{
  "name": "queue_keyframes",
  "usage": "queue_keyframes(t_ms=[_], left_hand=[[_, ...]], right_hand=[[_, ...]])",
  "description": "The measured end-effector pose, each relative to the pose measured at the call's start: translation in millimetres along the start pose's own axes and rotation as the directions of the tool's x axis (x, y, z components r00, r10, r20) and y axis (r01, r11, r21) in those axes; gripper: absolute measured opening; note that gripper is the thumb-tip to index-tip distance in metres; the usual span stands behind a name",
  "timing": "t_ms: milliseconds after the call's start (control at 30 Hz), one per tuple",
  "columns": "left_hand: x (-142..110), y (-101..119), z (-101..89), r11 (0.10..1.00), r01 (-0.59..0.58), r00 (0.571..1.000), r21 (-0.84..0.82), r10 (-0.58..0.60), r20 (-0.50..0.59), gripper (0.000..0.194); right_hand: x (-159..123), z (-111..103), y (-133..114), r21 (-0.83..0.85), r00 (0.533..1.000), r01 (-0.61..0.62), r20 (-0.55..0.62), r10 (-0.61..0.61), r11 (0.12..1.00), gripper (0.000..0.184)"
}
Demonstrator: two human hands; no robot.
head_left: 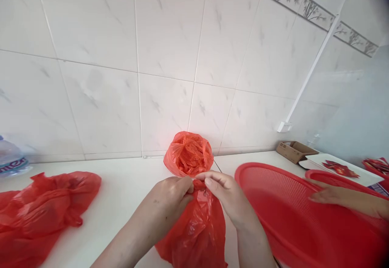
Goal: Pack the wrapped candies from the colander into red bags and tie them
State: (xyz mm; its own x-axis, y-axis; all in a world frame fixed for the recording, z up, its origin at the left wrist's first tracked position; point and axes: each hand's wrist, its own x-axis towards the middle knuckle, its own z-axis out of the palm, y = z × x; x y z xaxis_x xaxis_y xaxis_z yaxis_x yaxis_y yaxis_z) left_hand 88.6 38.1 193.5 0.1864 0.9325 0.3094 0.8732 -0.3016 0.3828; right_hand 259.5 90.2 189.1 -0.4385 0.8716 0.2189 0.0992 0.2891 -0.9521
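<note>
A red plastic bag stands upright on the white table in front of me, its top gathered between my two hands. My left hand is closed on the left side of the gathered top. With thumb and fingers pinched, my right hand grips the right side of the same top. What lies inside the bag is hidden. Right behind it, against the wall, sits a second red plastic bag with crumpled folds.
More red plastic bags lie heaped at left, near a clear bottle. A large red plastic basket fills the right, where another person's hand reaches in. Beyond are a cardboard box and red packets on a white tray.
</note>
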Motion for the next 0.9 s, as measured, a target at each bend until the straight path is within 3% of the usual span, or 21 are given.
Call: queue_keyframes(t_ms=[133, 200, 300, 400, 467, 567, 667, 733, 800, 900], left_hand=[[-10.7, -4.1, -3.6, 0.981, -0.041, 0.999, 0.188, 0.034, 0.039, 0.022], [-19.7, -2.3, -8.1, 0.981, -0.086, 0.99, 0.172, 0.065, 0.124, 0.021], [-32.7, 3.9, -16.0, 0.992, -0.11, 0.935, 0.062, 0.082, 0.344, 0.019], [-39.8, 7.5, -20.8, 0.999, -0.009, 0.867, -0.041, 0.028, 0.498, 0.02], [-40.1, 5.3, -19.2, 0.987, 0.054, 0.864, -0.15, 0.029, 0.502, 0.018], [-33.7, -3.6, -4.4, 0.951, 0.064, 0.938, -0.303, 0.046, 0.343, 0.019], [-22.9, -12.3, 23.6, 0.951, 0.058, 0.984, -0.305, -0.003, 0.181, 0.056], [-17.6, -14.9, 42.0, 0.97, 0.072, 0.979, -0.231, -0.024, 0.204, 0.087], [-16.6, -15.9, 53.8, 0.988, 0.042, 0.955, -0.151, 0.005, 0.295, 0.101], [-22.2, -20.1, 54.8, 0.993, -0.081, 0.921, -0.089, 0.108, 0.375, 0.073]], right_hand=[[22.8, -1.9, 32.8, -0.252, 0.95, -0.142, -0.307, 0.06, 0.957, 0.024], [34.4, -1.0, 52.7, -0.384, 0.91, -0.256, -0.405, 0.087, 0.887, 0.029], [45.0, -0.4, 78.4, -0.455, 0.885, -0.353, -0.446, 0.134, 0.818, 0.031], [48.6, -4.7, 96.2, -0.466, 0.897, -0.382, -0.395, 0.199, 0.798, 0.024], [49.5, -11.6, 105.4, -0.469, 0.892, -0.41, -0.384, 0.237, 0.782, 0.019], [48.8, -23.8, 119.8, -0.463, 0.829, -0.504, -0.495, 0.26, 0.729, 0.029], [45.1, -30.5, 137.6, -0.471, 0.762, -0.58, -0.602, 0.239, 0.665, 0.035], [41.8, -30.8, 149.3, -0.494, 0.758, -0.593, -0.609, 0.234, 0.636, 0.031], [38.8, -29.8, 158.3, -0.52, 0.768, -0.595, -0.594, 0.242, 0.613, 0.027], [36.3, -30.0, 165.0, -0.549, 0.78, -0.598, -0.567, 0.266, 0.584, 0.029]])
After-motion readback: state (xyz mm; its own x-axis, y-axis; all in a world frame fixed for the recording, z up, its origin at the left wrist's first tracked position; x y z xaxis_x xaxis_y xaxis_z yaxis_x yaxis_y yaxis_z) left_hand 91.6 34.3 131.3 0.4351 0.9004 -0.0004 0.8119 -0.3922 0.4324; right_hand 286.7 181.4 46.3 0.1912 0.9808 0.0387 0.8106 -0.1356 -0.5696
